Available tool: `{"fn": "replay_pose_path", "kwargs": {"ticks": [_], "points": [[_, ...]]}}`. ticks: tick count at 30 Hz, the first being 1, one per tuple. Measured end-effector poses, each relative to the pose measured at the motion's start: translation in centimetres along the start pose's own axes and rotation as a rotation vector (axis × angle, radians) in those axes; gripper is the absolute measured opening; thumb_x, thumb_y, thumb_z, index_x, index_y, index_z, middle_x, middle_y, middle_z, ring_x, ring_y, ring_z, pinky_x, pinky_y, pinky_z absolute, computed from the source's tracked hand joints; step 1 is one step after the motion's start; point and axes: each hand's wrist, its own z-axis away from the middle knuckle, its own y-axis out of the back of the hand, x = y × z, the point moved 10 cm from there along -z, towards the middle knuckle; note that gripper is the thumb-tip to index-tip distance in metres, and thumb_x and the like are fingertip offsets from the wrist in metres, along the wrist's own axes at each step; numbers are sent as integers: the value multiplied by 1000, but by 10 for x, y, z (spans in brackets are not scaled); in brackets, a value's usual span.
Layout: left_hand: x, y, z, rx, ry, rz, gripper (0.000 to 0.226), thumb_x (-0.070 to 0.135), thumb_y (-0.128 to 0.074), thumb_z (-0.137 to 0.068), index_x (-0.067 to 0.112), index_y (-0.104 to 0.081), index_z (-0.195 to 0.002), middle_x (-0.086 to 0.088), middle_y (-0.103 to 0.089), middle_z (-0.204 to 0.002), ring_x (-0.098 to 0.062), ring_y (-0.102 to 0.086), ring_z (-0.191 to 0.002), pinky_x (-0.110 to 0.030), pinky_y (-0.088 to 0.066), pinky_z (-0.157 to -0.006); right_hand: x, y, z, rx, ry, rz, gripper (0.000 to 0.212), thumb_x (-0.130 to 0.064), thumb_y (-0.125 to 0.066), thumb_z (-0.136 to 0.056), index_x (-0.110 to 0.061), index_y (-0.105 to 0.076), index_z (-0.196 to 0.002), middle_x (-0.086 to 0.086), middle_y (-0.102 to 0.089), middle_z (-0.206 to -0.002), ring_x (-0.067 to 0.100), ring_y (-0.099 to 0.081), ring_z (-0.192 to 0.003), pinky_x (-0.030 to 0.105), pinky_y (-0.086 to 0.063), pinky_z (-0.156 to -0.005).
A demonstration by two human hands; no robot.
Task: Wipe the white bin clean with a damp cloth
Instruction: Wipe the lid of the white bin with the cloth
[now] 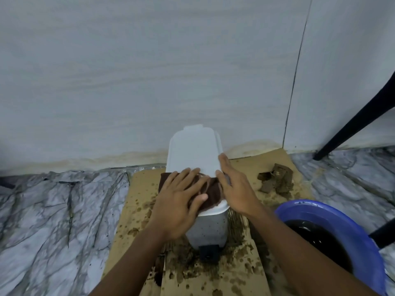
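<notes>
A white pedal bin (208, 229) stands on stained cardboard against the wall, its lid (193, 150) shut and its black pedal facing me. A dark brown cloth (210, 193) lies across the near half of the lid. My left hand (181, 201) presses flat on the cloth with fingers spread. My right hand (233, 184) rests on the lid's right edge, fingers straight, touching both cloth and lid. Most of the cloth is hidden under my hands.
Brown, wet-spotted cardboard (213, 274) covers the marble floor (53, 210). A blue basin (342, 238) of dark water sits at the right. Brown lumps (275, 178) lie at the cardboard's far right. Black chair legs (352, 127) stand at the right.
</notes>
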Motion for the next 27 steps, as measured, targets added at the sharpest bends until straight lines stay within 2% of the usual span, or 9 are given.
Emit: {"fn": "replay_pose_path", "kwargs": {"ticks": [2, 5, 9, 13, 17, 19, 22, 24, 27], "points": [[-27, 4, -9, -14, 142, 99, 53, 56, -28, -104, 38, -40, -153, 11, -25, -164, -12, -15, -155, -29, -1, -125, -1, -2, 0, -12, -6, -29, 57, -26, -45, -106, -18, -24, -158, -6, -17, -165, 4, -14, -151, 18, -11, -120], [-56, 3, -16, -35, 361, 200, 52, 50, -33, -107, 35, -34, -156, 8, -16, -168, -15, -5, -157, -33, -4, -124, 0, 0, -3, -3, -35, -76, 59, -28, -51, -104, -21, -28, -158, -11, -20, -164, 3, -17, -151, 25, -15, -125], [-14, 3, -5, -12, 202, 74, 59, 58, -14, -102, 39, -23, -156, 15, -8, -165, -9, 2, -156, -36, 2, -127, -2, 11, -18, -11, -65, -26, 60, -17, -56, -102, -20, -33, -157, -9, -22, -165, 5, -19, -151, 30, -15, -126], [-45, 1, -24, -88, 222, 274, 51, 55, -31, -105, 41, -33, -154, 19, -13, -166, -2, 2, -155, -32, 3, -126, -11, 6, -15, 50, -60, 129, 55, -24, -52, -103, -21, -36, -156, -11, -23, -165, 8, -19, -153, 25, -12, -123], [-79, -15, -91, -251, 184, 216, 50, 38, -36, -110, 31, -28, -159, 4, -10, -170, -16, 4, -157, -38, 4, -125, -15, -6, 19, 185, -131, 138, 60, -39, -51, -101, -26, -33, -157, -14, -16, -166, 11, -16, -154, 21, -12, -116], [-86, -19, -123, -255, 149, 119, 50, 36, -34, -110, 28, -28, -159, -2, -13, -170, -22, -1, -157, -40, 1, -124, -30, -14, 34, 235, -38, 252, 71, -58, -51, -93, -27, -35, -155, -7, -14, -168, 18, -14, -156, 35, -14, -120], [-104, -21, -159, -227, 180, 66, 50, 37, -35, -109, 25, -32, -158, -6, -22, -167, -25, -14, -154, -40, -9, -122, -54, -35, 43, 212, 215, 417, 86, -81, -47, -81, -29, -47, -149, 2, -26, -166, 26, -15, -156, 62, -25, -118], [-121, -22, -177, -202, 233, 104, 48, 39, -39, -108, 26, -40, -154, -9, -38, -156, -32, -32, -144, -42, -24, -119, -54, -41, 43, 200, 272, 452, 95, -89, -51, -72, -30, -51, -146, 1, -32, -163, 29, -20, -154, 67, -28, -114], [-138, -22, -188, -180, 347, 256, 30, 40, -44, -105, 32, -57, -131, -5, -63, -119, -30, -61, -109, -41, -47, -92, -50, -42, 40, 225, 343, 498, 97, -90, -59, -66, -29, -56, -142, 2, -40, -159, 34, -30, -150, 68, -37, -107]]}}
